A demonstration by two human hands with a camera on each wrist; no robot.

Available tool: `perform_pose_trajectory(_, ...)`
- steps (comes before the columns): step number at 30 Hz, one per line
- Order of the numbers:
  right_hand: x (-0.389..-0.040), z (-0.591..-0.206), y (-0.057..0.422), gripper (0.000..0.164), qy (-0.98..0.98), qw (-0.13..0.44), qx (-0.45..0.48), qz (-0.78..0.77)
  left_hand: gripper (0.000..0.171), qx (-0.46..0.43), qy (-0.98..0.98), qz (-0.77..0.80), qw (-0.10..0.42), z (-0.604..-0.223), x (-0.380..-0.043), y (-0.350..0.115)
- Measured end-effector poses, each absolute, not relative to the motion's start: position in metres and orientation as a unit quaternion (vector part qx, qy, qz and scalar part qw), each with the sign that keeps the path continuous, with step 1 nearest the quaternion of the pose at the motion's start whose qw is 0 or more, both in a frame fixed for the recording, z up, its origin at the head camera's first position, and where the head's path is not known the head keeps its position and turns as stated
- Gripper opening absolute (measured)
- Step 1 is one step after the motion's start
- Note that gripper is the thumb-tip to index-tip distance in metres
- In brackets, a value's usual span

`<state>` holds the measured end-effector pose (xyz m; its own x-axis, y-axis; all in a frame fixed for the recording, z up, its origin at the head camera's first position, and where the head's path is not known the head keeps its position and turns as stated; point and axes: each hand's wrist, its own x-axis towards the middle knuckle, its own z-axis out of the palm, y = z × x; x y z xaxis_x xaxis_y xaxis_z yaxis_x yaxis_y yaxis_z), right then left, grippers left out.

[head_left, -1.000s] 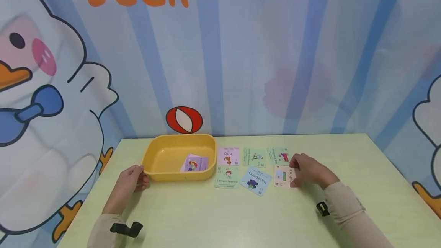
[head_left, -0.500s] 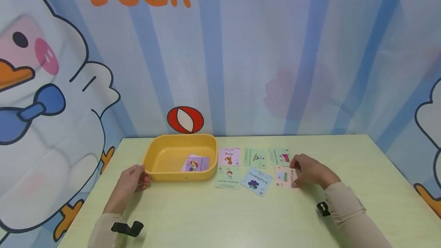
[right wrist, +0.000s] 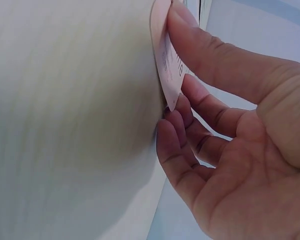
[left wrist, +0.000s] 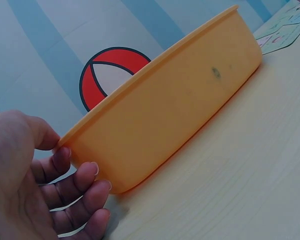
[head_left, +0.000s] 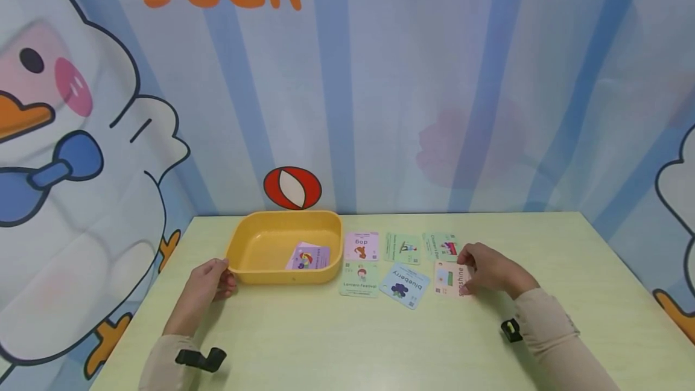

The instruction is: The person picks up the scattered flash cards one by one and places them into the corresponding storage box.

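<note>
At the near left corner of the yellow tray (head_left: 260,278), my left hand (head_left: 202,288) pinches the rim between thumb and index finger; the other fingers curl loosely beside the tray's wall (left wrist: 160,110). My right hand (head_left: 498,273) holds the right edge of a pink card (head_left: 447,278) on the table. In the right wrist view the thumb lies on the face of the pink card (right wrist: 168,75), with fingertips at its edge. Purple cards (head_left: 314,257) overlap inside the tray. A blue blueberry card (head_left: 404,285) lies tilted just left of the pink one.
Other cards lie near the tray: a purple dog card (head_left: 361,246), a green Lantern Festival card (head_left: 359,279), a green card (head_left: 402,249) and a Children's Day card (head_left: 440,247). A printed duck curtain (head_left: 391,89) hangs behind the pale table (head_left: 347,343).
The view shifts very slightly. Both hands keep their places on the tray rim and the pink card, and the cards stay where they were.
</note>
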<state>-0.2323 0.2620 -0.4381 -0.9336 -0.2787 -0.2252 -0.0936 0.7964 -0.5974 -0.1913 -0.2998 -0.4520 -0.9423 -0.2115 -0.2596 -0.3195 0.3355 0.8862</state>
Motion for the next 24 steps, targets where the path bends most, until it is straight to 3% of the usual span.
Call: perform_pose_trajectory(24,-0.2358,-0.438,0.2636,0.047,0.925,0.176,-0.097,-0.323,0.039,-0.166,0.814,0.554,0.05,-0.4534,-0.1937,-0.3008)
